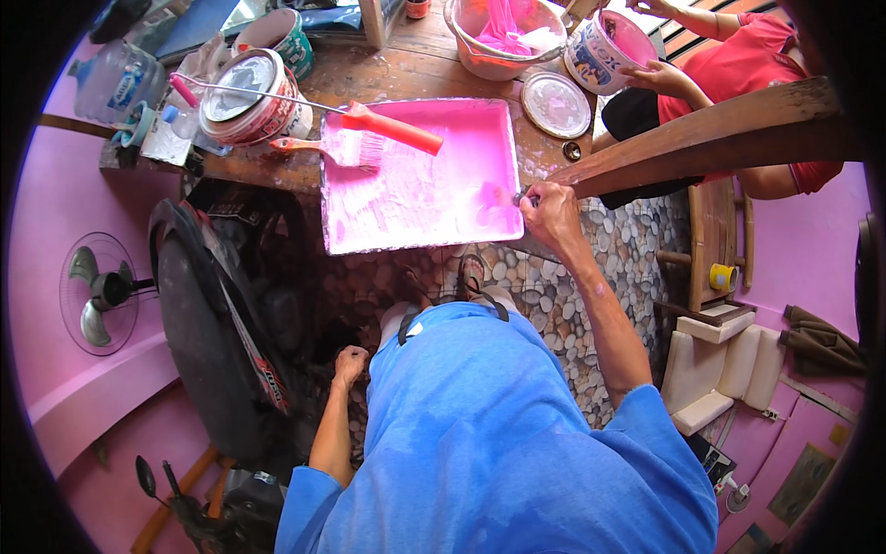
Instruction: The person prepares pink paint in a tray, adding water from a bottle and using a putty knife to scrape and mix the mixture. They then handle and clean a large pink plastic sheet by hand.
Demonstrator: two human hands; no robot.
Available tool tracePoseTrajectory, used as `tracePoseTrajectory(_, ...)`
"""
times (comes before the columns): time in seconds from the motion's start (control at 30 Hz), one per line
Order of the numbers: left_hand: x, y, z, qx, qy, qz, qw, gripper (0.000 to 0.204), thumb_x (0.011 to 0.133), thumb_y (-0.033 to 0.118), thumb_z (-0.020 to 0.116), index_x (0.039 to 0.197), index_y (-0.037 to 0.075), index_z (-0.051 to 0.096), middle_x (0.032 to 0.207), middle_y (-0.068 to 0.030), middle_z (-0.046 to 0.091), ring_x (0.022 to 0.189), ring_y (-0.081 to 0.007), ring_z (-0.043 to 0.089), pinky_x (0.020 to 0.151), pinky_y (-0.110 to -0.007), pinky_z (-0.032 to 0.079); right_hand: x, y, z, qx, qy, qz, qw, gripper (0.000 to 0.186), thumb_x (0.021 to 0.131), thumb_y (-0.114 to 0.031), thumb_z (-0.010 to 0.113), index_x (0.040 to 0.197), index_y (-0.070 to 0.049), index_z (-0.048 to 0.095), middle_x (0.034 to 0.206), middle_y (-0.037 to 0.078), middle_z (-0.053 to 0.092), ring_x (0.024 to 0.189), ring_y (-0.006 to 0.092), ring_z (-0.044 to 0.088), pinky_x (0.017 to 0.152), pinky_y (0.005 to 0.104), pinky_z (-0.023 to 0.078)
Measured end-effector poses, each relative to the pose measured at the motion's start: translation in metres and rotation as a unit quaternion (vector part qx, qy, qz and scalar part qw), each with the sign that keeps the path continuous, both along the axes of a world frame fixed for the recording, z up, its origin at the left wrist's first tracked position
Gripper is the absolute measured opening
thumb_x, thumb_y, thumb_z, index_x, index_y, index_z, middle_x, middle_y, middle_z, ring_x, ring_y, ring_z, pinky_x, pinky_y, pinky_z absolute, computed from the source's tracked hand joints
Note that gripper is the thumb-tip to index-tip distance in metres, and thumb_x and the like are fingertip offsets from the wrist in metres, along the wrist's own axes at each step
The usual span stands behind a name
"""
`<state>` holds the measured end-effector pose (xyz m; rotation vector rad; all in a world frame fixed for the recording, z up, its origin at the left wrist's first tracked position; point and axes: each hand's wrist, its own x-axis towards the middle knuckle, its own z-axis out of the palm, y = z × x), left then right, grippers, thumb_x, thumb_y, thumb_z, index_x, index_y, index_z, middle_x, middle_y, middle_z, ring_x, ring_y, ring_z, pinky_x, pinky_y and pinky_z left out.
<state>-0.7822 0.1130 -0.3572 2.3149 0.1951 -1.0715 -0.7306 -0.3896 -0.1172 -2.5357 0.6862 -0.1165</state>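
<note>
A shallow rectangular paint tray [420, 242], coated with wet pink paint, lies on the wooden table's near edge. My right hand [554, 217] is closed at its lower right side, around a small dark thing I cannot make out. My left hand [349, 365] hangs low beside my blue shirt, fingers curled, with nothing seen in it. Across the tray's upper left rests a paint roller [397, 129] with an orange-red sleeve, its wire frame reaching left to a pink handle. Below the roller, a wide paintbrush [351, 150] with an orange handle and pink-stained bristles lies over the tray's left rim.
A lidded paint bucket [245, 97] and a green-white bucket [277, 42] stand left. A basin [508, 60] and a round lid [556, 104] lie beyond the tray. At right, another person [729, 69] holds a pink-filled bucket [609, 51] behind a wooden beam [711, 134]. A motorbike [212, 323] stands left.
</note>
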Motion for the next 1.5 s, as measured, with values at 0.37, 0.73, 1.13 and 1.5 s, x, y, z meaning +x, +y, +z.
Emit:
tracePoseTrajectory(0.37, -0.005, -0.002, 0.0, -0.012, 0.002, 0.011, 1.0, 0.026, 0.076, 0.027, 0.063, 0.089, 0.006, 0.071, 0.093, -0.014, 0.069, 0.091, -0.0277, 0.065, 0.082, -0.035, 0.05, 0.03, -0.012, -0.014, -0.087, -0.01, 0.017, 0.996, 0.019, 0.073, -0.014, 0.065, 0.076, 0.004, 0.069, 0.068, 0.025, 0.063, 0.065, 0.0367, 0.065, 0.065, 0.0431, 0.052)
tracePoseTrajectory(0.73, -0.005, -0.012, 0.012, -0.006, 0.013, 0.037, 0.999, 0.026, 0.075, 0.025, 0.063, 0.09, 0.006, 0.07, 0.091, -0.0127, 0.069, 0.087, -0.0242, 0.066, 0.078, -0.034, 0.05, 0.063, -0.023, -0.007, -0.056, 0.031, 0.034, 0.997, 0.024, 0.075, -0.02, 0.066, 0.077, 0.004, 0.068, 0.073, 0.026, 0.063, 0.071, 0.0394, 0.065, 0.069, 0.0448, 0.052)
tracePoseTrajectory(1.13, -0.012, -0.009, 0.008, 0.013, 0.006, 0.035, 0.999, 0.026, 0.076, 0.028, 0.064, 0.091, 0.007, 0.071, 0.093, -0.0127, 0.069, 0.091, -0.026, 0.065, 0.081, -0.034, 0.05, 0.092, -0.037, -0.01, -0.001, 0.03, 0.056, 0.998, 0.025, 0.074, -0.019, 0.069, 0.079, 0.005, 0.068, 0.072, 0.026, 0.064, 0.073, 0.0388, 0.066, 0.071, 0.0444, 0.052)
tracePoseTrajectory(1.5, -0.01, -0.006, 0.007, 0.01, 0.013, 0.052, 0.999, 0.027, 0.077, 0.029, 0.063, 0.09, 0.007, 0.071, 0.093, -0.0127, 0.069, 0.092, -0.026, 0.065, 0.082, -0.035, 0.049, 0.113, -0.038, -0.016, -0.044, -0.039, 0.023, 0.998, 0.032, 0.076, -0.027, 0.072, 0.073, 0.005, 0.067, 0.069, 0.028, 0.061, 0.069, 0.0404, 0.064, 0.067, 0.0463, 0.05)
